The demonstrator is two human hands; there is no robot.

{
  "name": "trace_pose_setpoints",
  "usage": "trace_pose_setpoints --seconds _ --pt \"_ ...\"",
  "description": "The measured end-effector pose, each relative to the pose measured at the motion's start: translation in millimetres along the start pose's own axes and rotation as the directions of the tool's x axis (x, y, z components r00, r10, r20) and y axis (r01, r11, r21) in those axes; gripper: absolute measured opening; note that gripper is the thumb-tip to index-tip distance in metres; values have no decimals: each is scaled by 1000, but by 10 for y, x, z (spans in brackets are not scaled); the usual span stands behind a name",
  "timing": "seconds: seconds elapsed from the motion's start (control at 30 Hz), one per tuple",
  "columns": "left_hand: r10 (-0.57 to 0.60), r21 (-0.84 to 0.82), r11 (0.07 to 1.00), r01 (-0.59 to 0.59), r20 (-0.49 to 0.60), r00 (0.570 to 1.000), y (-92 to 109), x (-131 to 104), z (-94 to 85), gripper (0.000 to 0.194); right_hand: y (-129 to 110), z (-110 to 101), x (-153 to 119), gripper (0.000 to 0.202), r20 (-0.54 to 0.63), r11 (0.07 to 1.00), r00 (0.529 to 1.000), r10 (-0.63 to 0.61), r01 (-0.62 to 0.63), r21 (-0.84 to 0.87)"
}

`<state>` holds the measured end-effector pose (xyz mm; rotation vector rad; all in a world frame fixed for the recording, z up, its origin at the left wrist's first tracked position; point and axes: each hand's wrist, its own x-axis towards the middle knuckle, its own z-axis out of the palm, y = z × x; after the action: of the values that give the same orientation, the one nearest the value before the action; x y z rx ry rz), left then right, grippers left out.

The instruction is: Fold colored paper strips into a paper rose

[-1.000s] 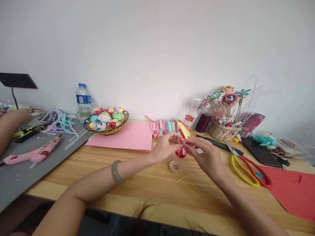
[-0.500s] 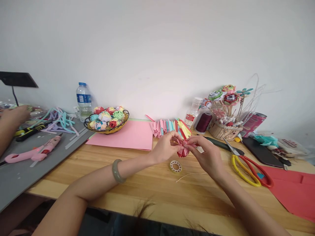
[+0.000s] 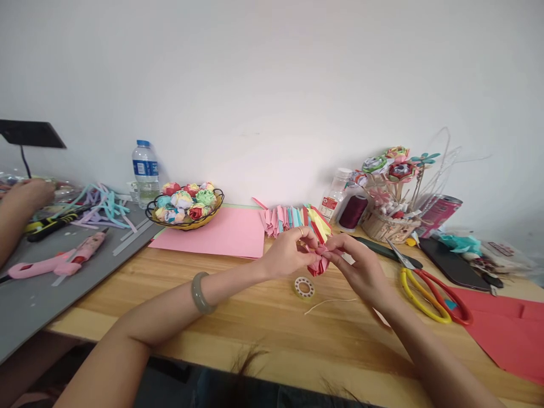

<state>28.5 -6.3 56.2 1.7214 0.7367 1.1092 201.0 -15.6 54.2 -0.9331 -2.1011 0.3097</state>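
Observation:
Between my two hands is a pink and red folded paper flower [image 3: 318,266], held above the wooden table. My left hand [image 3: 291,252] pinches its left side with thumb and fingertips. From the right, my right hand [image 3: 357,263] grips the same flower near its top, fingers pressed together. Part of the flower is hidden behind the fingers. Just below lies a tape roll [image 3: 304,287], with a pale string [image 3: 327,304] to its right. Behind my hands stands a row of pleated coloured paper strips [image 3: 284,220].
A basket of paper flowers [image 3: 148,214] rests on pink sheets [image 3: 238,232]. Scissors [image 3: 425,294], a phone [image 3: 450,263], a thread spool [image 3: 352,212] and red paper [image 3: 505,334] lie right. At left, a co-worker's hand [image 3: 32,192] is near a pink glue gun [image 3: 63,263].
My fingers have shifted slightly on the paper flower, and it has turned a little in them. A small pale piece now shows beside my right forearm.

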Motion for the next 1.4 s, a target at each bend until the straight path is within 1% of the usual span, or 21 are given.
trace_pose_setpoints --seconds 0.17,0.27,0.37,0.5,0.57,0.67,0.73,0.83,0.9,1.0,1.07,1.17,1.27,1.33,1.4 --pt "-81 -50 995 86 100 992 10 27 -68 16 14 2 -6 14 46 989 995 85 -90 120" --pt "-102 -124 985 121 146 984 -24 65 -116 17 35 8 -13 17 96 959 984 149 -168 227" --pt "-152 -214 957 198 214 965 -76 90 -144 17 38 12 -14 19 156 920 970 186 -228 318" --pt "-205 -260 925 279 278 938 -119 88 -138 20 -21 7 6 23 187 888 953 237 -291 355" --pt "-212 -246 928 282 276 938 -119 82 -127 23 -67 1 20 25 204 867 940 273 -332 372" --pt "-199 -203 947 248 233 952 -106 76 -118 25 -123 -11 38 26 250 827 916 315 -394 401" --pt "-179 -185 957 223 225 958 -103 76 -120 26 -139 -24 50 25 280 805 903 327 -421 418" --pt "-158 -168 966 198 223 962 -121 79 -128 27 -126 -48 67 21 326 775 883 338 -458 436" --pt "-157 -159 968 194 219 963 -137 81 -129 28 -101 -62 76 20 363 747 860 359 -497 441" --pt "-169 -171 962 213 240 956 -143 85 -117 28 -59 -70 84 19 410 698 825 390 -555 453" --pt "-173 -181 958 222 253 952 -133 88 -103 30 -37 -65 86 20 427 671 810 402 -578 464" --pt "-166 -177 961 214 250 954 -118 90 -87 32 -14 -51 85 23 424 658 800 424 -594 463" --pt "-164 -167 964 205 234 958 -116 88 -85 32 -4 -40 83 25 393 666 799 455 -599 445" --pt "-177 -181 958 222 237 955 -118 84 -92 30 -6 -38 80 26 375 675 803 464 -595 437" --pt "-210 -212 941 264 246 946 -125 80 -105 27 -12 -40 76 27 352 693 812 465 -582 426"
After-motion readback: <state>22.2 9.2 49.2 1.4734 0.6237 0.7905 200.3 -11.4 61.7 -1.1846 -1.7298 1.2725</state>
